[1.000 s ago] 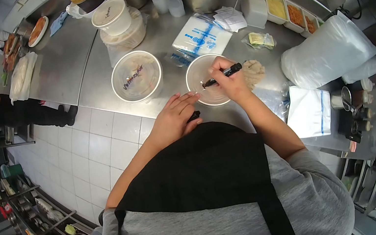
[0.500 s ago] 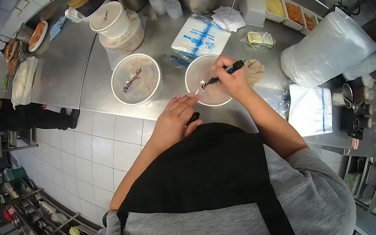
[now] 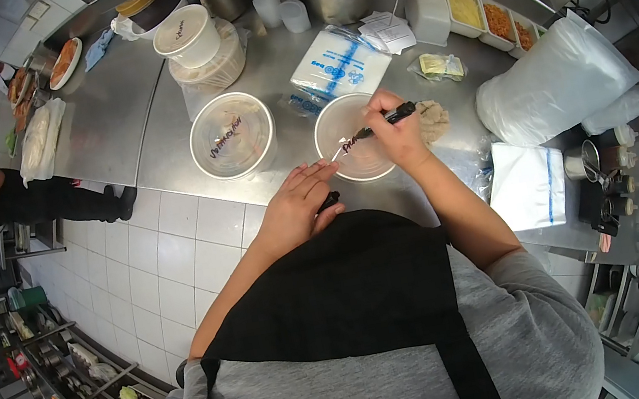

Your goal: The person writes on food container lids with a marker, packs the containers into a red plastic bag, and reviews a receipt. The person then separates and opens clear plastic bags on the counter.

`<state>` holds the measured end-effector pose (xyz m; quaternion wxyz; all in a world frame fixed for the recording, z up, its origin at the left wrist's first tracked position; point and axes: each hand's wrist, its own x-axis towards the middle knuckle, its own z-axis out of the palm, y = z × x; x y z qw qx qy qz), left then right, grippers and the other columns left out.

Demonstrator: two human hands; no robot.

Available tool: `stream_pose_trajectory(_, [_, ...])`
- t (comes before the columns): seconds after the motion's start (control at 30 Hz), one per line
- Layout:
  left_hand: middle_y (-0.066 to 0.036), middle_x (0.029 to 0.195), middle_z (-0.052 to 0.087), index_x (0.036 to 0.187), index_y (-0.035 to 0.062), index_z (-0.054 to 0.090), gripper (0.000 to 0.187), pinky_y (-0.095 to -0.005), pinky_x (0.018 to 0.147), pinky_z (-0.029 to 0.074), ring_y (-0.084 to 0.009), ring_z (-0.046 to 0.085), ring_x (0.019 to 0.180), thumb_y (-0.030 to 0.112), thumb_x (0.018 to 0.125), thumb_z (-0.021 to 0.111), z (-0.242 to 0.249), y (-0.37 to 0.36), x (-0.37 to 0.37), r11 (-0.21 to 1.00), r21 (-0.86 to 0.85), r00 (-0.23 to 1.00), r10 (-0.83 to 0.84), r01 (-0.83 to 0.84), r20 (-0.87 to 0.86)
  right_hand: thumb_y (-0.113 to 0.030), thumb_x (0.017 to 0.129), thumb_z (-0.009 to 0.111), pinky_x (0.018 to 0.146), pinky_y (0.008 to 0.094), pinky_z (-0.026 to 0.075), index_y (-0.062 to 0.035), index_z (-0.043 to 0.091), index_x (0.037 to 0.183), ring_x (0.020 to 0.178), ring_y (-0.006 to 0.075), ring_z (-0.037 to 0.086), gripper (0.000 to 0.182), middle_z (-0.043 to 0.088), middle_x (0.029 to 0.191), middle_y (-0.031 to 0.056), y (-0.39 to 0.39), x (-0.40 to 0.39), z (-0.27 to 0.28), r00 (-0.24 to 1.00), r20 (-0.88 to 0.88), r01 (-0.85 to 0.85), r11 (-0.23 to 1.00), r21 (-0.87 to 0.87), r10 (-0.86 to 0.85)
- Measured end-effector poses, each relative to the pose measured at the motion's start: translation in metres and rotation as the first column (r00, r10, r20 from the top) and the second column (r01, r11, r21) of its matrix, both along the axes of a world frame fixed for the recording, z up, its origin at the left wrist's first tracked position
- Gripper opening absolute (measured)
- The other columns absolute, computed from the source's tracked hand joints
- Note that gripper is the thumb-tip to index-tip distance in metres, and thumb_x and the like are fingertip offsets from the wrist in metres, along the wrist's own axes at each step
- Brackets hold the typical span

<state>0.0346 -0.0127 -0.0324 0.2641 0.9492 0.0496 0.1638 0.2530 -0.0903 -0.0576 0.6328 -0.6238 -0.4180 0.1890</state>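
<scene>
My right hand (image 3: 395, 133) grips a black marker (image 3: 396, 113) with its tip on the clear lid of a round tub (image 3: 369, 164). A few dark letters show on that lid beside the tip. My left hand (image 3: 304, 198) steadies the tub's near left rim with its fingertips, and a black marker cap (image 3: 328, 201) is held between its thumb and fingers. Just left of them stands another lidded tub (image 3: 233, 148) with dark writing across its top. A crumpled beige cloth (image 3: 433, 123) lies right of my right hand.
Behind the tubs are a pack of plastic bags (image 3: 340, 69) and stacked white containers (image 3: 187, 40). A big roll of clear bags (image 3: 557, 79) and a white bag stack (image 3: 526, 186) sit to the right. A co-worker (image 3: 6, 197) stands at far left.
My right hand has shifted slightly to the right with the marker, and more letters now show on the lid. My left hand stays in place.
</scene>
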Motion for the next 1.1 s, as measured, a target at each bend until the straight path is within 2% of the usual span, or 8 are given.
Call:
stream_pose_trajectory(0.27, [-0.013,0.129,0.054,0.086,0.0017,0.051,0.025,-0.0457,0.103,0.037,-0.0308,0.049,0.121,0.017,0.079,0.07,0.001,-0.001,0.001,1.0,-0.011,1.0,0.004,-0.004,0.002,-0.005,0.079,0.059,0.056,0.0282,0.037,0.0001,0.045,0.066,0.059,0.0125,0.042,0.02,0.045,0.063,0.0051,0.002,0.007,-0.004,0.999,-0.031,0.033,0.999,0.011,-0.033])
stream_pose_trajectory(0.47, [-0.012,0.127,0.054,0.087,0.0016,0.055,0.027,-0.0431,0.101,0.04,-0.0283,0.05,0.12,0.023,0.08,0.07,-0.001,0.0,0.001,0.999,0.037,1.0,-0.015,0.015,-0.009,-0.005,0.079,0.06,0.056,0.0283,0.037,0.0003,0.045,0.067,0.059,0.0126,0.041,0.02,0.044,0.063,0.0056,0.003,0.011,-0.007,0.995,-0.066,0.081,0.997,0.008,-0.08])
stream_pose_trajectory(0.57, [-0.012,0.127,0.054,0.086,0.0017,0.055,0.027,-0.0431,0.101,0.04,-0.028,0.051,0.12,0.023,0.08,0.07,0.0,0.0,0.002,0.999,0.041,1.0,-0.01,0.01,-0.004,-0.005,0.078,0.06,0.056,0.0286,0.037,0.0005,0.045,0.066,0.059,0.0136,0.042,0.02,0.044,0.063,0.0064,0.001,0.014,-0.002,0.992,0.073,0.099,0.994,0.036,-0.101])
stream_pose_trajectory(0.77, [-0.012,0.127,0.055,0.084,0.002,0.054,0.027,-0.0431,0.101,0.04,-0.0275,0.051,0.119,0.024,0.079,0.07,-0.001,0.001,0.003,0.999,0.052,1.0,-0.011,0.011,-0.002,-0.005,0.077,0.06,0.057,0.0298,0.037,0.0005,0.045,0.066,0.06,0.0153,0.043,0.019,0.044,0.063,0.0077,0.0,0.013,-0.002,0.993,0.029,0.111,0.994,-0.01,-0.11])
stream_pose_trajectory(0.87, [-0.012,0.126,0.055,0.087,0.0023,0.056,0.027,-0.0439,0.102,0.039,-0.0277,0.051,0.119,0.024,0.08,0.069,0.001,0.003,0.004,0.999,0.03,1.0,-0.019,0.019,-0.014,-0.005,0.079,0.059,0.054,0.0284,0.037,-0.0002,0.045,0.065,0.056,0.0131,0.044,0.021,0.046,0.062,0.0066,0.001,0.018,-0.009,0.98,0.127,0.14,0.987,0.081,-0.15])
stream_pose_trajectory(0.97, [-0.011,0.12,0.059,0.097,0.0046,0.058,0.024,-0.0433,0.1,0.038,-0.0282,0.054,0.114,0.02,0.081,0.067,0.002,0.002,0.007,0.999,-0.029,1.0,0.018,-0.018,0.005,-0.009,0.084,0.059,0.048,0.0255,0.037,-0.0021,0.047,0.065,0.051,0.0104,0.046,0.023,0.049,0.063,0.004,-0.001,0.013,0.001,0.978,-0.201,0.053,0.998,0.018,-0.048])
stream_pose_trajectory(1.07, [-0.009,0.103,0.063,0.104,0.0056,0.06,0.028,-0.0403,0.093,0.038,-0.027,0.058,0.099,0.021,0.082,0.066,0.013,0.005,0.014,0.988,-0.149,0.999,0.042,-0.04,0.009,-0.013,0.087,0.057,0.044,0.0228,0.036,-0.0038,0.049,0.068,0.047,0.008,0.046,0.022,0.051,0.065,0.0019,-0.011,-0.004,0.02,0.851,-0.497,-0.124,0.984,0.128,0.172])
stream_pose_trajectory(1.1, [-0.009,0.098,0.063,0.102,0.0058,0.059,0.027,-0.0401,0.09,0.037,-0.0275,0.058,0.096,0.023,0.082,0.066,0.011,0.005,0.015,0.988,-0.146,0.999,0.047,-0.044,0.019,-0.013,0.088,0.057,0.044,0.0225,0.037,-0.0041,0.049,0.069,0.047,0.0078,0.047,0.022,0.051,0.065,0.0021,-0.014,-0.011,0.028,0.831,-0.511,-0.149,0.973,0.177,0.22])
